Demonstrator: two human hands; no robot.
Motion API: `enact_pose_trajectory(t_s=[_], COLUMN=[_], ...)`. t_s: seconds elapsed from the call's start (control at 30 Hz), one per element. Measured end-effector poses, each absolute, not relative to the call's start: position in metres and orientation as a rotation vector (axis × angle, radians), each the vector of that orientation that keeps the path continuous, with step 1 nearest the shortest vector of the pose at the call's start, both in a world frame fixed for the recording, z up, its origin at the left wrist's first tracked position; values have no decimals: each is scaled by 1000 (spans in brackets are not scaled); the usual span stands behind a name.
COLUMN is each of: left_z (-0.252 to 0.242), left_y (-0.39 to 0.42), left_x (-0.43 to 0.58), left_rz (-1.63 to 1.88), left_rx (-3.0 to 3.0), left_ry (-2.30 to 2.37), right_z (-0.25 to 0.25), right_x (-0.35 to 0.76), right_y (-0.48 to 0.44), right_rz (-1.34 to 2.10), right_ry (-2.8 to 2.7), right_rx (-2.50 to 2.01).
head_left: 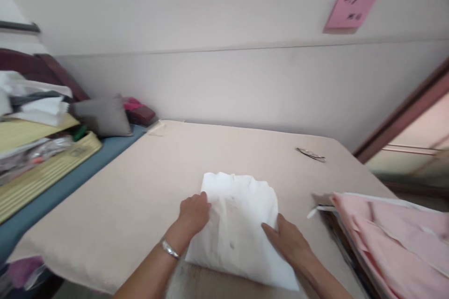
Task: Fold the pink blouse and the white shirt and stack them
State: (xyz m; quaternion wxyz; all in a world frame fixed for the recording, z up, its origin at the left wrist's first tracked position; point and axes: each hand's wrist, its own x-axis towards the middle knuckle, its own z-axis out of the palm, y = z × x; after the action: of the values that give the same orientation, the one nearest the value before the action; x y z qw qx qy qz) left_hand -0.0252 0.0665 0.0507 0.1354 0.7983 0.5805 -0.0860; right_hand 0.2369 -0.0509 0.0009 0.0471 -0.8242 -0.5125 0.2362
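Note:
A folded white garment (242,238), which looks like a shirt with a button on its front, lies near the front of the pale, cloth-covered surface. My left hand (195,212) has its fingers closed on the garment's left edge, and a silver bracelet circles that wrist. At the opposite edge, my right hand (289,238) grips the fabric, thumb on top and the other fingers mostly hidden beneath or behind it. The garment's far end is uneven and slightly raised.
Folded pink clothes (403,238) are stacked at the right. Eyeglasses (311,154) lie toward the back right. On the left are a grey cushion (103,116) and a yellow box-like holder (52,163) with packages. A pink note (355,4) hangs on the wall (210,84).

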Motion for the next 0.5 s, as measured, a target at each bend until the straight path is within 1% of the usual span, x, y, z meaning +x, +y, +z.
enact_pose_trajectory(t_s=[0.13,0.3,0.5], left_z=[39,32,7], left_y=[74,85,98], left_x=[-29,-35,-51], left_rz=[-199,-167,-97], left_rx=[2407,2318,2223], left_ry=[1698,1828,1732], right_z=[4,4,9], right_x=[232,231,229], right_y=[-53,-53,-51], right_rz=[671,643,680], right_ry=[-1501,-1436,-1341], right_rx=[-2514,-2513,-2538])
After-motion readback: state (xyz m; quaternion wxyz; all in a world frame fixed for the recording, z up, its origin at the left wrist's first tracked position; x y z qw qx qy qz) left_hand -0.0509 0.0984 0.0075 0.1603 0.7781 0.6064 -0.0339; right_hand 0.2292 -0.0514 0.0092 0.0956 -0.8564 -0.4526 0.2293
